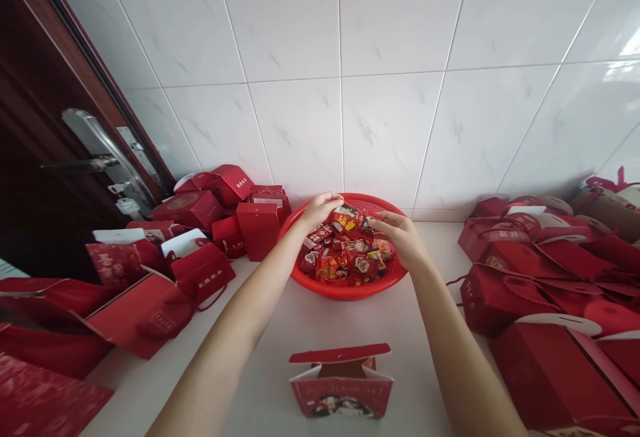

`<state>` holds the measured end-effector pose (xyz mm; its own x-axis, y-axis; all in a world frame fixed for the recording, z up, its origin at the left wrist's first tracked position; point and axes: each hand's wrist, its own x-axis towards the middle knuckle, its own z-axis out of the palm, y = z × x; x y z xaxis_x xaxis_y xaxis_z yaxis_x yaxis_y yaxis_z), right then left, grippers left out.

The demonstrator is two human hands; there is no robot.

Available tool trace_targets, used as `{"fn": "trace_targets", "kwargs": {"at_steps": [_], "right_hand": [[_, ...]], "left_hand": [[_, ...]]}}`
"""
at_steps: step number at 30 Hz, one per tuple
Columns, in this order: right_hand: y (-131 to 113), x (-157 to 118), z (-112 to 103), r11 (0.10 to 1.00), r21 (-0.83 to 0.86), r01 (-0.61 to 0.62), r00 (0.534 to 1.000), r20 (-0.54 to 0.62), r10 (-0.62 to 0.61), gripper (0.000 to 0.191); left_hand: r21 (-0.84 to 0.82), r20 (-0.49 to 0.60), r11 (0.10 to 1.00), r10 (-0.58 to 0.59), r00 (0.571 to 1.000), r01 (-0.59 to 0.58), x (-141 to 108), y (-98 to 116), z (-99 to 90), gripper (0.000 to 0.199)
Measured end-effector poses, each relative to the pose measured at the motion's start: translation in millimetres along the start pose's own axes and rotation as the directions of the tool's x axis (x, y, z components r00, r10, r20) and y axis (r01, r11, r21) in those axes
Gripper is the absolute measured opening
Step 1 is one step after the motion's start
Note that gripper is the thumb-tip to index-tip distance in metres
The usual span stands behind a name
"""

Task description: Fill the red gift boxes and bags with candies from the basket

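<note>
A red plastic basket [345, 290] full of small wrapped snacks and candies [345, 264] stands against the tiled wall. Over its back part, my left hand [323, 210] pinches the upper left corner of a shiny red snack packet [346, 221] with yellow print. My right hand [403, 240] reaches in from the right, thumb and fingers closed at the packet's right end, where a small dark piece of wrapping shows. Nearer to me, between my forearms, a red gift box [345, 390] with printed figures stands upright, its top flap raised and its mouth open.
Red gift boxes and bags [150, 310] crowd the left side, some with open lids. More red boxes [550, 277] with cord handles are heaped on the right. All rest on a white tabletop [280, 350]. A dark door with a metal handle [107, 157] stands at the left.
</note>
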<state>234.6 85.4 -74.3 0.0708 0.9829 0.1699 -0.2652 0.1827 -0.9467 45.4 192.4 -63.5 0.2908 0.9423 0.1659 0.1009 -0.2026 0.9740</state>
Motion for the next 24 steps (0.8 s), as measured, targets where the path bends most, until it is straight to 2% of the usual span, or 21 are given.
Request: {"fn": "trace_targets", "kwargs": {"at_steps": [3, 8, 13, 19, 22, 24], "right_hand": [[-0.2, 1.7, -1.2, 1.000, -0.004, 0.000, 1.000, -0.023, 0.000, 0.027], [0.0, 3.4, -2.2, 1.000, 0.020, -0.003, 0.999, -0.050, 0.004, 0.027], [1.6, 4.6, -1.3, 0.997, 0.078, 0.014, 0.995, -0.101, -0.006, 0.027], [3.5, 5.3, -2.2, 0.997, 0.076, 0.016, 0.998, -0.054, -0.012, 0.031], [3.8, 4.6, -2.3, 0.997, 0.076, 0.012, 0.999, -0.034, -0.009, 0.033], [3.4, 4.4, -1.9, 0.994, 0.108, 0.031, 0.998, -0.060, -0.025, 0.031]], "left_hand": [[-0.056, 0.000, 0.998, -0.017, 1.000, 0.017, 0.5, 0.8, -1.1, 0.030], [-0.156, 0.091, 0.985, -0.057, 0.994, 0.071, 0.2, 7.0, -1.7, 0.032], [-0.222, 0.165, 0.972, -0.043, 0.985, 0.080, -2.9, 12.7, 4.2, 0.033], [-0.167, 0.311, 0.978, -0.070, 0.948, 0.127, -10.0, 15.2, 10.2, 0.041], [-0.112, 0.331, 0.986, -0.083, 0.940, 0.126, -9.6, 15.0, 9.2, 0.038], [-0.062, 0.318, 0.991, -0.094, 0.943, 0.120, -7.1, 13.1, 7.7, 0.031]]}}
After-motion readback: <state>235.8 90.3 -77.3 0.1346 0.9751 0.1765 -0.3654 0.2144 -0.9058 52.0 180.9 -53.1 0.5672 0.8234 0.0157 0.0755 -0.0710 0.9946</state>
